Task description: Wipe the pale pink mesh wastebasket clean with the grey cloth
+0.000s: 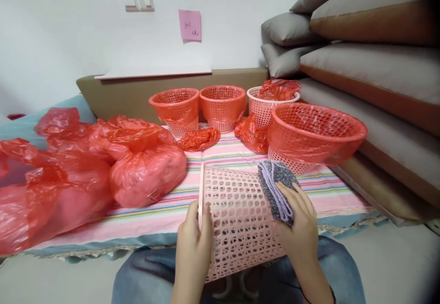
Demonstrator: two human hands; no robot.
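Observation:
A pale pink perforated plastic basket (237, 208) lies on its side in front of me, its rim to the left and its base to the right, over my lap at the table's edge. My left hand (195, 230) grips the rim, with the thumb on the outer wall. In my right hand (299, 217) is a folded grey cloth (273, 185) with purple edging, pressed against the basket near its base. Part of the base is hidden behind the cloth and hand.
Bulging red plastic bags (147, 176) fill the left. Lined baskets (173, 111) stand behind, and a larger one (316, 132) to the right. Crumpled red bags (199, 139) lie between on the striped cloth (178, 212). Stacked cushions (371, 75) rise at the right.

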